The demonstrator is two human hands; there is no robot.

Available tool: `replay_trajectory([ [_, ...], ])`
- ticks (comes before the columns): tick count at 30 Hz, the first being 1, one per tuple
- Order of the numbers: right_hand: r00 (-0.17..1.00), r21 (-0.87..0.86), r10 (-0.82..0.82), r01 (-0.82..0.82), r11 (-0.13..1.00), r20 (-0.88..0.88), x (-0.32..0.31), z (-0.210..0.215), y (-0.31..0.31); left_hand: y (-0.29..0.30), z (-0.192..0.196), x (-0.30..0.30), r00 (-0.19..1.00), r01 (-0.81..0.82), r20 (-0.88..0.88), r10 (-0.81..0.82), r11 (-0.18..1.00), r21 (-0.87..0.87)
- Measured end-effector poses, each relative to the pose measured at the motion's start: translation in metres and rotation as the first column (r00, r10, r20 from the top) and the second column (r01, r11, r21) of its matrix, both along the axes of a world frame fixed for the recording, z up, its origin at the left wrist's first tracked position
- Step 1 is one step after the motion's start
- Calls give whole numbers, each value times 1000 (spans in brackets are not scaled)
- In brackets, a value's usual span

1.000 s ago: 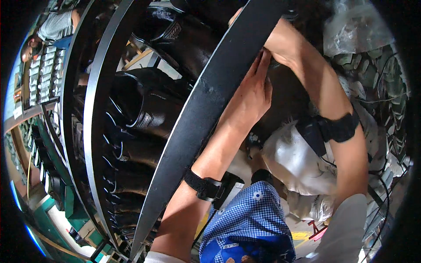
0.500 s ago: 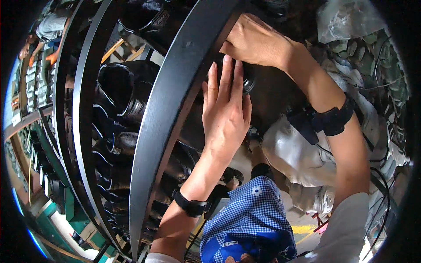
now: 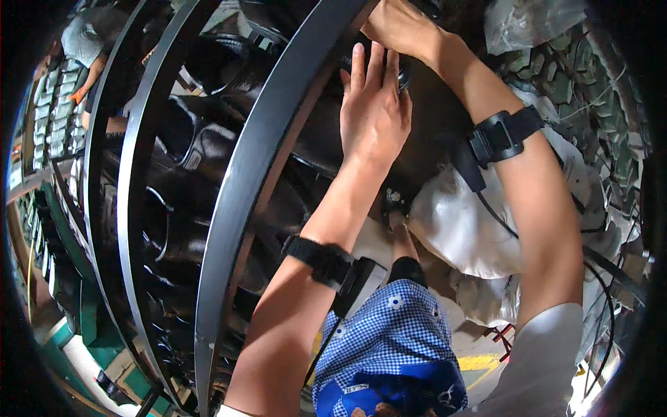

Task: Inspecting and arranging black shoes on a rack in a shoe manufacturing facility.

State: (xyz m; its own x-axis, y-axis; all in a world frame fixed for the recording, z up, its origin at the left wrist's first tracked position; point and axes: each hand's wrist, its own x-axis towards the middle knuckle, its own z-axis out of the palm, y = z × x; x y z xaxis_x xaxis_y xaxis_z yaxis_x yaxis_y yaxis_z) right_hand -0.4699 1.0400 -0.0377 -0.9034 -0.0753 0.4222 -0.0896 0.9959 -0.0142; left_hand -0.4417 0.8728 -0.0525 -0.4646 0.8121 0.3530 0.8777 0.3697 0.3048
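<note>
2 hands on 1 black boot (image 3: 326, 139): my left hand (image 3: 375, 104) presses flat and open, my right hand (image 3: 399, 24) grips its top; steady, even pressure seems best.

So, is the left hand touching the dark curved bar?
Cannot tell. In the head view the left hand lies flat beside the dark curved bar, but no contact or gap shows plainly.

Your wrist straps (image 3: 321, 258): black. Your garment (image 3: 392, 333): blue-and-white check with small white flowers. Rack bars (image 3: 257, 174): dark grey. Boots (image 3: 201, 149): glossy black. Bags (image 3: 458, 229): white.
</note>
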Motion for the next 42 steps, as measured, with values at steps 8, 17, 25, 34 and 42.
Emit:
replay_trajectory([
  [8, 899, -451, -373, 438, 778, 230, 3, 2, -28, -1, -12, -9, 995, 25, -92, -30, 998, -58],
  [17, 979, -852, -133, 201, 484, 156, 6, 21, -40, -3, 6, -1, 999, 36, 0, -36, 998, -44],
  [25, 973, -898, -74, 231, 374, 219, 30, 29, -26, -1, 11, -1, 999, -29, 44, 29, 1000, 3],
  [34, 933, -327, 26, -152, 933, -358, 22, 36, -32, -39, 34, 17, 969, -101, 229, 89, 994, 42],
  [42, 981, -841, -107, -78, 536, -159, 31, 23, -67, -114, 41, 28, 926, -250, 238, 293, 948, -196],
])
